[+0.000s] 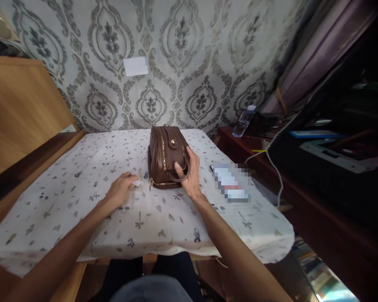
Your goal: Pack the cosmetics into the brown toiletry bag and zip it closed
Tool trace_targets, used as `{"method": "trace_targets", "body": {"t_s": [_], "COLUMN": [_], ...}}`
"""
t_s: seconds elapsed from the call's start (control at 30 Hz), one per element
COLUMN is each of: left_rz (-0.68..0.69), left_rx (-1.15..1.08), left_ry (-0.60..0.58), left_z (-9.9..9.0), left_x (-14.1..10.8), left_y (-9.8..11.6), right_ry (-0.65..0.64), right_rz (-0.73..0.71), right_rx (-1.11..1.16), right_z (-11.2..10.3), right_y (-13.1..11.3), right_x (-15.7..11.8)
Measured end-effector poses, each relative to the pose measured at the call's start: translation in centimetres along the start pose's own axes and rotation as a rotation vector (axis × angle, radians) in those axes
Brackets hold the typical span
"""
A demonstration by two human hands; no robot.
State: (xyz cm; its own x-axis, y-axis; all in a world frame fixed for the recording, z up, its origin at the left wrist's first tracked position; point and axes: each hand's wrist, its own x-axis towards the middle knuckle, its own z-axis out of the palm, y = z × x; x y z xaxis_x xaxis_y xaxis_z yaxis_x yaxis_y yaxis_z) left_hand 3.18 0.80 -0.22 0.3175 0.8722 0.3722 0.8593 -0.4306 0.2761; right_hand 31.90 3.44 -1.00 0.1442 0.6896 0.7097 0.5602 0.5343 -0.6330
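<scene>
A brown handbag (157, 157) with gold zips, a round gold clasp and a curved handle rests on the patterned white tablecloth (82, 214). My right hand (191, 174) grips its near right end, the thumb by the handle and the fingers along the side. Left of the bag, my left hand (121, 189) is a little blurred and sits low over the cloth. Its fingers are pinched on a small white piece (137, 183), too small to tell whether paper or cloth. A gap separates this hand from the bag.
Right of the bag lies a phone (229, 184), partly pixelated. A clear water bottle (244, 121) stands on the dark red side table (227, 140), with a white cable (280, 180) nearby. Wooden furniture (25, 100) borders the left side; a patterned wall (182, 84) closes the back.
</scene>
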Motion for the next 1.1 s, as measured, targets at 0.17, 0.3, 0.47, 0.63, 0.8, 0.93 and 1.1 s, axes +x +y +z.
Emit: {"method": "trace_targets", "body": {"t_s": [0.17,0.3,0.47,0.63,0.8,0.93,1.1], "left_rz": [-0.124,-0.205,0.175,0.302,0.402,0.507,0.353], "left_rx": [0.175,0.292,-0.028,-0.044,0.073,0.1,0.11], "left_ry": [0.172,-0.004,-0.026,0.174,0.362,0.275,0.302], "left_z": [-3.5,-4.6,-3.9,-2.6,-2.1,-1.3,-0.3], "left_x": [1.7,2.2,3.8,5.9,6.4,7.1,9.0], "left_y": [-4.6,-5.8,1.7,8.8,11.3,13.4,14.4], "right_ry": [-0.001,0.003,0.129,0.258,0.288,0.246,0.245], "right_rz": [0.0,0.011,-0.015,0.047,0.033,0.011,0.002], "right_rx": [0.01,0.029,0.038,0.107,0.165,0.161,0.19], "right_z": [-0.1,-0.2,-0.8,-1.6,-1.6,-1.6,-1.7], "right_y": [-0.1,-0.2,-0.7,-1.6,-2.4,-2.7,-2.5], "right_x": [-0.1,0.1,0.5,0.8,0.7,0.4,0.5]}}
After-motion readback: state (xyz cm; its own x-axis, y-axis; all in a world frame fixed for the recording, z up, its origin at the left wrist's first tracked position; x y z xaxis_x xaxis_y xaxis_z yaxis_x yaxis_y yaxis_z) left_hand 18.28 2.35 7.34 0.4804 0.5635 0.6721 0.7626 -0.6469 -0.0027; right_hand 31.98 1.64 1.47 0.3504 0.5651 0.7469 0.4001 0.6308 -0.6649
